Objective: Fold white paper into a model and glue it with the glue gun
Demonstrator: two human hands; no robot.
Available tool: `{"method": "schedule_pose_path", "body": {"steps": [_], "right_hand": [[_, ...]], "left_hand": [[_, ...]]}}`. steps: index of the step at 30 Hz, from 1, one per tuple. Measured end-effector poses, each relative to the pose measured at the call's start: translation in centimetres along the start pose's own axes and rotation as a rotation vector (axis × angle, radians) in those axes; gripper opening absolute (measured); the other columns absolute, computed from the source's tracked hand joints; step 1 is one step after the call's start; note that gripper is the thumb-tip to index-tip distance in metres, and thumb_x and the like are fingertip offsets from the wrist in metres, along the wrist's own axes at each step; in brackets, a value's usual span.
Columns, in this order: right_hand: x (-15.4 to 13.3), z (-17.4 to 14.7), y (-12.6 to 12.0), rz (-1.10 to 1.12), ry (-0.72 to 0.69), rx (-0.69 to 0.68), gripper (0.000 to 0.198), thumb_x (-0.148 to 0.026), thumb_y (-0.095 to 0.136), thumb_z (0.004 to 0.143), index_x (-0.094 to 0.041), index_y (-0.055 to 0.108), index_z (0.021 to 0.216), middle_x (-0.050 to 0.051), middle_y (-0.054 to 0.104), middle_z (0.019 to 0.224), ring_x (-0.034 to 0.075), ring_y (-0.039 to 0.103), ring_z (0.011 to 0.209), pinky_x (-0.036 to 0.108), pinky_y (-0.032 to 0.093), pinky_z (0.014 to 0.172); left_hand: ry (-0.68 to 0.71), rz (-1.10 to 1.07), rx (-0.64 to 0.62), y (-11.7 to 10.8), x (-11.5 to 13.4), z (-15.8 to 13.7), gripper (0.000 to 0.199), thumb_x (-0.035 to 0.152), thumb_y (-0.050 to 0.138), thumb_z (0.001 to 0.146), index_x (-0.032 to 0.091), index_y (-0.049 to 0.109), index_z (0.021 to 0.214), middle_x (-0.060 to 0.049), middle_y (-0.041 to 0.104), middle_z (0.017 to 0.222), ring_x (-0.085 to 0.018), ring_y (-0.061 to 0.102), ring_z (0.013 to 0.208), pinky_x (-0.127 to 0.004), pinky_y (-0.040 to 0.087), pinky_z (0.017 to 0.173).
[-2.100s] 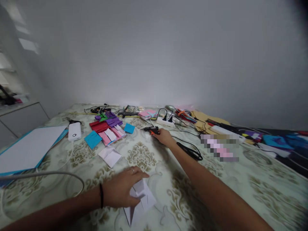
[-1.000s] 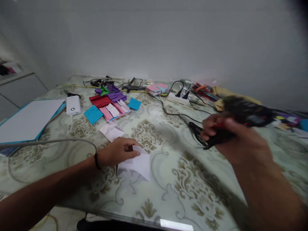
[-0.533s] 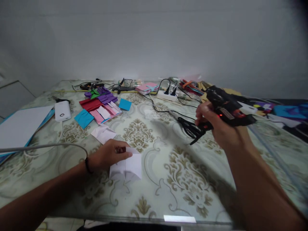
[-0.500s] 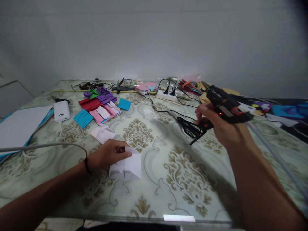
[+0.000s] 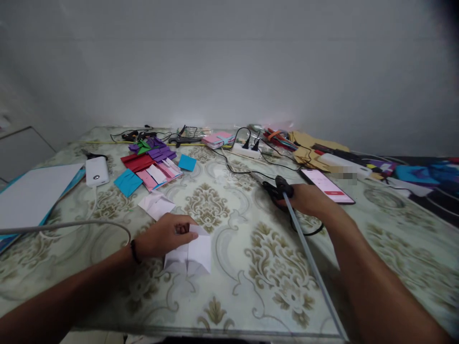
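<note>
My left hand (image 5: pixel 168 234) pinches the top edge of a folded white paper (image 5: pixel 199 253) between thumb and curled fingers, and the paper's lower flaps stand slightly off the table. Just behind that hand lies another folded white paper (image 5: pixel 157 204). On the right, my right hand (image 5: pixel 304 198) is wrapped round a black hot glue gun (image 5: pixel 283 185), mostly hidden by the hand. A long translucent glue stick (image 5: pixel 315 267) sticks out of its rear toward me. The gun's nozzle cannot be seen. A dark phone (image 5: pixel 328 186) with a lit screen lies beside my right wrist.
Folded coloured papers (image 5: pixel 154 162) lie in a group at the back left, near a white power bank (image 5: pixel 96 172) and white sheets (image 5: pixel 38 196). A white power strip (image 5: pixel 246 151) with black cables stands at the back. Brown paper pieces (image 5: pixel 315 143) lie at the back right.
My right hand has lowered and moved left with the glue gun, turning it so the glue stick points toward me. The phone has come into sight. My left hand still holds the paper.
</note>
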State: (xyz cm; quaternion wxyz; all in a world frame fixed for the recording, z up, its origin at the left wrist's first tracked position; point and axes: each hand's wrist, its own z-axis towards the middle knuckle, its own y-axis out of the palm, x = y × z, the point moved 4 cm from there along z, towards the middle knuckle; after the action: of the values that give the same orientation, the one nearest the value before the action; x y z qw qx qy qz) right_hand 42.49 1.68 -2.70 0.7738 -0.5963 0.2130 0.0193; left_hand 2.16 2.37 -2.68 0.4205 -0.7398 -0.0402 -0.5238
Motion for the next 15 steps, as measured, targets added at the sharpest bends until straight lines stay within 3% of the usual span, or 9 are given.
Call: {"method": "schedule_pose_path", "body": {"steps": [3,8,15], "right_hand": [[-0.6,-0.1,-0.1,-0.032,0.026,-0.079,0.023,-0.024,0.082,0.062,-0.021,0.060,0.054,0.006,0.059,0.051,0.019,0.051,0.047,0.032,0.031,0.053],[-1.5,-0.3,-1.8,0.013,0.019,-0.074,0.013,-0.027,0.075,0.071,-0.020,0.064,0.069,0.012,0.068,0.065,0.025,0.061,0.059,0.032,0.036,0.057],[-4.7,-1.3,-0.9,0.185,-0.157,-0.092,0.034,-0.046,0.067,0.077,-0.016,0.069,0.092,0.008,0.074,0.082,0.024,0.065,0.071,0.029,0.045,0.064]], "left_hand": [[-0.025,-0.040,0.008,0.0,-0.1,0.0,0.022,0.036,0.062,0.088,0.014,0.068,0.088,-0.001,0.062,0.073,-0.014,0.054,0.068,-0.025,0.042,0.065],[-0.025,-0.051,0.040,0.0,-0.3,0.0,0.022,0.036,0.065,0.086,0.015,0.062,0.078,0.002,0.056,0.069,-0.013,0.051,0.066,-0.024,0.040,0.063],[-0.050,-0.043,0.044,0.2,-0.7,0.1,0.021,0.035,0.063,0.084,0.015,0.061,0.078,0.003,0.053,0.065,-0.012,0.047,0.062,-0.023,0.038,0.060]]}}
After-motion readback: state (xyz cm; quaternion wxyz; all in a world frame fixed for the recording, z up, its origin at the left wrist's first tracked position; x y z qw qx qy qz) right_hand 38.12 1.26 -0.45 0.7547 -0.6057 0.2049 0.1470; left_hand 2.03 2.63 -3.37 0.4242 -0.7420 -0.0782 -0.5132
